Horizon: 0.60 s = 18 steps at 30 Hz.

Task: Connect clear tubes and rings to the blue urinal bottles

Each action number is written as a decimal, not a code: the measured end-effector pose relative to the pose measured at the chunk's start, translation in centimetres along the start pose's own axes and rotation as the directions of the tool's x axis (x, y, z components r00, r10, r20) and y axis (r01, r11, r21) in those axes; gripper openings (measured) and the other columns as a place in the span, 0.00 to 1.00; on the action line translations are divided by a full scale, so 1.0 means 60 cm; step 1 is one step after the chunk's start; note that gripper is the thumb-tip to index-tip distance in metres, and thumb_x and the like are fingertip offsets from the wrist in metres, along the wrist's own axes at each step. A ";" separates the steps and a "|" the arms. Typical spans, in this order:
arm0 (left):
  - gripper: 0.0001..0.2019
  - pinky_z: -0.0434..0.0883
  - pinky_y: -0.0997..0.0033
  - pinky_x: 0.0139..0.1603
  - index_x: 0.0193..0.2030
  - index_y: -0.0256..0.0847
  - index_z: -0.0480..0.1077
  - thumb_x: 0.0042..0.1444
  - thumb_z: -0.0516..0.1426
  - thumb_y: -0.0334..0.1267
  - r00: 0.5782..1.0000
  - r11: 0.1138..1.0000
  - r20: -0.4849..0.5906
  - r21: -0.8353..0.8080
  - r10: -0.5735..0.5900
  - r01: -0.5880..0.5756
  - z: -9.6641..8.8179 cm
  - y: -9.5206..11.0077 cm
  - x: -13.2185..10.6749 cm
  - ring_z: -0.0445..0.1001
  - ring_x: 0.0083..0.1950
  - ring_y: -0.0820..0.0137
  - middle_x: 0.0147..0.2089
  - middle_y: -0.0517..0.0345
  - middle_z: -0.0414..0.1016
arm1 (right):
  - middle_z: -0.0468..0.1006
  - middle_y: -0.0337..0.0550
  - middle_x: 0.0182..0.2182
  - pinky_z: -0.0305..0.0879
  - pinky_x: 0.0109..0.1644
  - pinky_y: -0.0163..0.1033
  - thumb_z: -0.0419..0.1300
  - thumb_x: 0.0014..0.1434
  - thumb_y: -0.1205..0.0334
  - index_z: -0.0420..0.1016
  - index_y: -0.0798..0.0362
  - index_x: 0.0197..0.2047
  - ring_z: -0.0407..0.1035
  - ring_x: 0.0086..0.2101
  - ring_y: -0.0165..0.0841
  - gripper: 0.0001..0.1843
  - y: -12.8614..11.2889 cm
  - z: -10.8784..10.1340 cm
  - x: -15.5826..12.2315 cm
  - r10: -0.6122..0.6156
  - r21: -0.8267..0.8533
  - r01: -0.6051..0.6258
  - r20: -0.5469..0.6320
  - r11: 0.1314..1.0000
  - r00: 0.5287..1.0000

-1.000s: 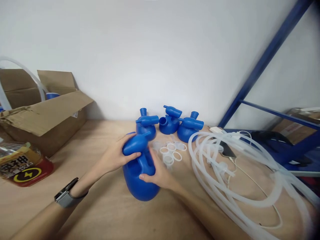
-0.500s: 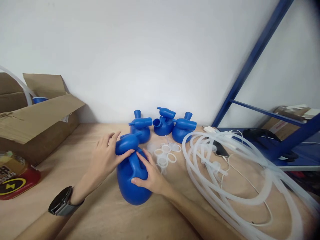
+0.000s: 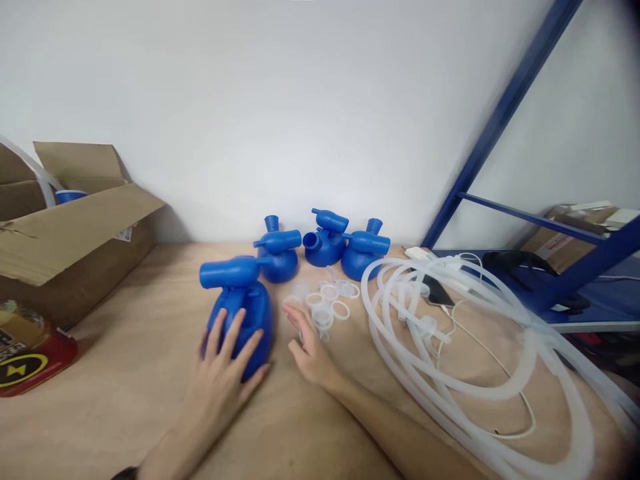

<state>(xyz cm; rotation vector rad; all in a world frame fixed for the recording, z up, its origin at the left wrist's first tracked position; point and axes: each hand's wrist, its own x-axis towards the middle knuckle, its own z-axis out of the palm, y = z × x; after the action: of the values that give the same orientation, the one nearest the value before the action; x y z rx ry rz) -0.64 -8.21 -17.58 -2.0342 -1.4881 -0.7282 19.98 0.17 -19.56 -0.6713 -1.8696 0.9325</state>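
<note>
A blue plastic bottle [image 3: 257, 303] with a moulded handle, apparently a urinal bottle, is on the table in front of me. A blue tubular piece [image 3: 227, 272] sits across its top, the wide end pointing left. My left hand [image 3: 217, 367] lies with spread fingers over the near side of the bottle, touching it. Apart from the bottle, to its right, is my right hand [image 3: 313, 350], thumb and fingers slightly parted, no object visible in it. Just beyond that hand lie several translucent rings and caps [image 3: 323, 315], partly hidden by the fingers.
By the wall stand three similar blue bottles [image 3: 280, 263]. Coiled translucent tubing [image 3: 450, 380] covers the table's right side, with a phone [image 3: 437, 291] and white cables nearby. At left are a cardboard box [image 3: 100, 223] and a red-and-yellow container [image 3: 35, 357]. A blue rack [image 3: 500, 127] stands at right.
The bottle has shifted left and turned. My left hand has moved from the tubular piece down to the bottle's near side. My right hand has let go of the bottle and drawn away rightward.
</note>
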 end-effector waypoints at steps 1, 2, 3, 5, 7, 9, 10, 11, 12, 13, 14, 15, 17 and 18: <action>0.21 0.60 0.34 0.71 0.62 0.43 0.76 0.65 0.60 0.47 1.000 0.999 0.018 0.033 -0.007 0.007 0.004 -0.027 -0.002 0.51 0.79 0.36 0.78 0.37 0.56 | 0.69 0.50 0.64 0.64 0.71 0.49 0.50 0.57 0.74 0.64 0.48 0.71 0.65 0.65 0.38 0.39 -0.003 0.000 0.000 -0.029 -0.074 0.026 -0.038 0.997 0.999; 0.22 0.59 0.34 0.72 0.63 0.43 0.75 0.65 0.59 0.47 0.999 0.999 0.040 0.051 0.003 -0.005 0.008 -0.057 -0.002 0.48 0.79 0.36 0.79 0.38 0.53 | 0.71 0.50 0.61 0.66 0.69 0.48 0.51 0.58 0.74 0.68 0.49 0.68 0.68 0.62 0.38 0.35 -0.005 -0.001 0.000 -0.072 -0.153 0.062 -0.060 0.986 0.996; 0.23 0.57 0.31 0.72 0.64 0.43 0.75 0.66 0.58 0.48 0.997 0.998 0.067 0.056 0.024 -0.027 0.012 -0.088 0.000 0.47 0.80 0.35 0.80 0.38 0.50 | 0.72 0.51 0.59 0.68 0.67 0.48 0.51 0.59 0.74 0.71 0.49 0.65 0.69 0.60 0.39 0.32 -0.006 -0.003 -0.001 -0.127 -0.232 0.110 -0.060 0.966 0.990; 0.26 0.54 0.28 0.73 0.68 0.45 0.72 0.67 0.57 0.51 0.986 0.997 0.159 0.044 0.050 -0.057 0.024 -0.149 0.011 0.45 0.80 0.34 0.82 0.42 0.45 | 0.74 0.52 0.57 0.69 0.64 0.50 0.54 0.60 0.73 0.76 0.50 0.60 0.69 0.58 0.41 0.27 -0.005 -0.009 -0.001 -0.255 -0.382 0.237 0.003 0.893 0.967; 0.29 0.55 0.28 0.73 0.70 0.44 0.70 0.66 0.57 0.53 0.979 0.998 0.199 0.021 0.053 -0.058 0.042 -0.202 0.030 0.42 0.80 0.32 0.83 0.43 0.39 | 0.75 0.53 0.56 0.67 0.65 0.55 0.56 0.60 0.71 0.79 0.51 0.55 0.67 0.59 0.45 0.22 0.000 -0.018 -0.001 -0.359 -0.509 0.357 0.099 0.783 0.928; 0.32 0.54 0.28 0.73 0.72 0.43 0.67 0.65 0.59 0.53 0.974 0.999 0.225 0.032 0.029 -0.037 0.067 -0.244 0.058 0.40 0.80 0.31 0.83 0.40 0.36 | 0.75 0.54 0.56 0.62 0.67 0.60 0.57 0.60 0.69 0.80 0.52 0.52 0.64 0.60 0.48 0.19 0.007 -0.028 0.002 -0.387 -0.607 0.409 0.175 0.682 0.905; 0.32 0.54 0.28 0.73 0.71 0.43 0.68 0.63 0.62 0.51 0.967 0.999 0.254 0.041 0.018 -0.029 0.080 -0.261 0.075 0.39 0.80 0.30 0.83 0.39 0.37 | 0.75 0.55 0.57 0.59 0.69 0.62 0.58 0.61 0.68 0.80 0.52 0.52 0.64 0.61 0.49 0.17 0.010 -0.033 0.004 -0.369 -0.650 0.401 0.195 0.645 0.909; 0.32 0.54 0.26 0.72 0.70 0.44 0.70 0.61 0.64 0.49 0.955 0.998 0.296 0.058 -0.004 -0.014 0.092 -0.275 0.092 0.39 0.80 0.29 0.82 0.39 0.40 | 0.75 0.55 0.58 0.56 0.70 0.64 0.58 0.62 0.67 0.80 0.53 0.51 0.63 0.61 0.50 0.16 0.013 -0.037 0.005 -0.333 -0.690 0.378 0.206 0.617 0.920; 0.31 0.54 0.25 0.72 0.68 0.45 0.72 0.58 0.66 0.46 0.939 0.997 0.342 0.075 -0.031 0.005 0.103 -0.286 0.110 0.39 0.80 0.27 0.82 0.39 0.43 | 0.75 0.55 0.59 0.54 0.71 0.65 0.58 0.63 0.67 0.80 0.53 0.50 0.63 0.61 0.50 0.15 0.014 -0.042 0.007 -0.285 -0.725 0.345 0.211 0.596 0.935; 0.32 0.55 0.25 0.71 0.68 0.45 0.72 0.56 0.67 0.43 0.919 0.996 0.391 0.089 -0.054 0.021 0.111 -0.294 0.128 0.38 0.79 0.27 0.82 0.38 0.44 | 0.75 0.55 0.60 0.53 0.71 0.66 0.58 0.63 0.66 0.80 0.54 0.50 0.63 0.61 0.51 0.14 0.014 -0.045 0.008 -0.235 -0.753 0.310 0.210 0.581 0.949; 0.33 0.56 0.25 0.71 0.68 0.45 0.72 0.54 0.68 0.40 0.896 0.994 0.437 0.104 -0.082 0.040 0.116 -0.300 0.144 0.38 0.79 0.26 0.81 0.38 0.44 | 0.74 0.55 0.60 0.52 0.72 0.66 0.58 0.64 0.65 0.80 0.54 0.49 0.63 0.62 0.51 0.13 0.014 -0.048 0.009 -0.183 -0.774 0.276 0.208 0.569 0.961; 0.34 0.55 0.24 0.71 0.69 0.45 0.71 0.53 0.68 0.37 0.874 0.991 0.473 0.118 -0.108 0.059 0.119 -0.302 0.160 0.38 0.79 0.26 0.81 0.37 0.44 | 0.74 0.55 0.61 0.52 0.72 0.67 0.58 0.65 0.65 0.80 0.54 0.50 0.63 0.62 0.52 0.13 0.013 -0.051 0.009 -0.136 -0.791 0.242 0.200 0.562 0.970; 0.34 0.52 0.19 0.70 0.69 0.45 0.70 0.54 0.65 0.33 0.853 0.984 0.495 0.135 -0.166 0.113 0.120 -0.296 0.186 0.37 0.79 0.25 0.81 0.37 0.44 | 0.73 0.57 0.62 0.51 0.72 0.67 0.57 0.67 0.62 0.79 0.54 0.53 0.62 0.63 0.53 0.15 0.011 -0.053 0.009 -0.045 -0.814 0.162 0.166 0.558 0.985; 0.32 0.49 0.16 0.69 0.69 0.43 0.71 0.55 0.64 0.32 0.856 0.979 0.477 0.134 -0.198 0.152 0.119 -0.288 0.196 0.37 0.79 0.24 0.81 0.37 0.45 | 0.72 0.58 0.63 0.50 0.72 0.68 0.57 0.68 0.61 0.79 0.54 0.55 0.62 0.64 0.53 0.16 0.011 -0.054 0.009 0.000 -0.820 0.118 0.142 0.561 0.990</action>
<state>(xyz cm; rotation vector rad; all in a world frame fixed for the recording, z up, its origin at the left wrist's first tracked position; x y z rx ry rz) -13.38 9.32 -13.20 -2.1278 -1.9678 -0.1969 22.70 1.99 -18.87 -1.1058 -2.4165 -0.0527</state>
